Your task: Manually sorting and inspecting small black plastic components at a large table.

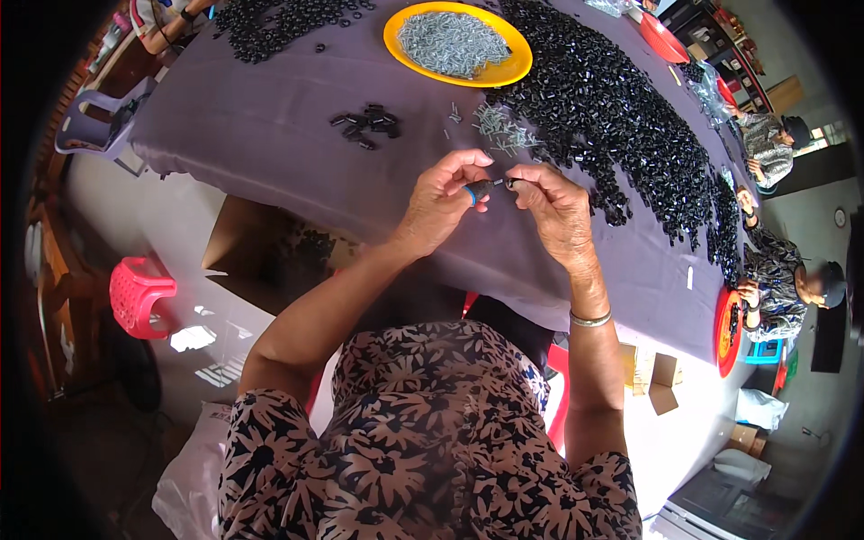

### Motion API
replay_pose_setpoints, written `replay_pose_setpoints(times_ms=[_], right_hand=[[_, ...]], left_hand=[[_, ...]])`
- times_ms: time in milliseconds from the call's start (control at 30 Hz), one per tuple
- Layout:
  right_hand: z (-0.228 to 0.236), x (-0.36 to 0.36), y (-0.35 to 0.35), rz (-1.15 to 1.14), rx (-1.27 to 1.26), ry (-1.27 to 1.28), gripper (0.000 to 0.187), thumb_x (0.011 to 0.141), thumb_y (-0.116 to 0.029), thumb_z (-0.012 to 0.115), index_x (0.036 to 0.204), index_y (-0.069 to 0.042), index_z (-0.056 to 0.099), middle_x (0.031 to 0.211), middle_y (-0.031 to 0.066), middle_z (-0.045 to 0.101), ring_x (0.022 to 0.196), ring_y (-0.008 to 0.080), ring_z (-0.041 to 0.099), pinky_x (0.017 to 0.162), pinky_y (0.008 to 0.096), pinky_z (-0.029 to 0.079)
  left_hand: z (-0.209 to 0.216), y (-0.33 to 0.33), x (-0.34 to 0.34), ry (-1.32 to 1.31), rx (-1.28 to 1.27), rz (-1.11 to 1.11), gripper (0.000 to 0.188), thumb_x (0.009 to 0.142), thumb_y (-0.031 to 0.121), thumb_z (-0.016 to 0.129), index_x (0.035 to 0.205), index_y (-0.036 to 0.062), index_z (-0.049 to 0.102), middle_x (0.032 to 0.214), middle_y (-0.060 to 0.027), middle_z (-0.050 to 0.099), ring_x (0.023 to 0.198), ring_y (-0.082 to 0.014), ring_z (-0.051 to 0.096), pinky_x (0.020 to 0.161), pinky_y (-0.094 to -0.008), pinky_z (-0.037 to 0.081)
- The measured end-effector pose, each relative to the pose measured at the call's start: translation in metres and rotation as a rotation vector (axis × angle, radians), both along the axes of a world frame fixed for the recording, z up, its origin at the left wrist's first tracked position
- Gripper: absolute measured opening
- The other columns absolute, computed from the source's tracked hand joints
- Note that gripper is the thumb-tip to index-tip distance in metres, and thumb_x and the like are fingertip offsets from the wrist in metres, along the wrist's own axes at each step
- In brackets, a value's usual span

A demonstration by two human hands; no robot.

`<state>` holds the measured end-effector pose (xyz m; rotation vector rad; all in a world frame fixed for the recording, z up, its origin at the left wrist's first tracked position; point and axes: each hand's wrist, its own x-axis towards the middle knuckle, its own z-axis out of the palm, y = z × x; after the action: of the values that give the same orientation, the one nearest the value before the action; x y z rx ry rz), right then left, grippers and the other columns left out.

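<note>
Both my hands meet above the purple cloth-covered table [315,193]. My left hand [434,205] pinches a small dark piece [482,189] with a blue edge beside it; whether that blue belongs to the piece or to a finger covering I cannot tell. A short, pale, pin-like bit shows between the hands. My right hand [558,214] has thumb and forefinger closed on a small black part [511,184], mostly hidden by the fingertips. Just beyond lie loose clear-grey pins [504,126]. Several black cylindrical pieces [367,124] sit in a small group to the left.
A yellow plate [393,49] heaped with grey pins stands at the far side. Black parts [621,117] spread widely to the right; another black heap [270,22] is far left. Co-workers [783,279] sit along the right, near a red-orange basin [725,333]. A pink stool [142,297] stands left.
</note>
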<state>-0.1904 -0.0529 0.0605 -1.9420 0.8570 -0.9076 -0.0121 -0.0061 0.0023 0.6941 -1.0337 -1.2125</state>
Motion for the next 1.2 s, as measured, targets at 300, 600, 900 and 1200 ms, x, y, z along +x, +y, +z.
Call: replay_pose_setpoints(times_ms=[300,600,900,1200], right_hand=[[0.005,0.004,-0.001,0.015,-0.039,0.065,0.013,0.086,0.001,0.065,0.099,-0.002,0.068,0.078,0.0032,0.063,0.066,0.0087,0.058,0.06,0.0227,0.048],[0.014,0.008,0.002,0.02,-0.207,0.228,0.013,0.086,0.002,0.064,0.098,0.0,0.068,0.081,0.0034,0.063,0.069,0.0089,0.057,0.063,0.0226,0.046],[0.02,0.009,0.004,0.016,-0.231,0.292,0.011,0.084,0.002,0.065,0.094,0.0,0.068,0.077,0.0047,0.062,0.067,0.0095,0.057,0.061,0.0237,0.046],[0.023,0.007,-0.001,0.06,-0.172,0.325,0.01,0.081,0.001,0.064,0.09,-0.002,0.068,0.072,0.005,0.06,0.06,0.0112,0.055,0.056,0.0272,0.044]], left_hand=[[-0.001,0.001,-0.001,-0.014,-0.008,0.0,0.031,0.089,0.0,0.057,0.12,0.0035,0.054,0.091,-0.0035,0.057,0.08,-0.0106,0.057,0.074,-0.0272,0.05],[0.001,0.0,-0.001,-0.025,-0.013,-0.005,0.033,0.089,-0.003,0.056,0.121,0.0017,0.051,0.089,-0.0055,0.06,0.078,-0.0116,0.059,0.075,-0.0277,0.051],[0.001,0.001,-0.003,0.032,0.015,-0.005,0.034,0.088,-0.009,0.053,0.12,0.0019,0.049,0.089,-0.007,0.061,0.076,-0.0116,0.061,0.071,-0.0267,0.052],[-0.001,0.003,-0.005,-0.031,0.019,0.005,0.043,0.083,-0.013,0.048,0.123,0.0009,0.049,0.092,-0.0084,0.064,0.078,-0.0119,0.063,0.072,-0.0262,0.053]])
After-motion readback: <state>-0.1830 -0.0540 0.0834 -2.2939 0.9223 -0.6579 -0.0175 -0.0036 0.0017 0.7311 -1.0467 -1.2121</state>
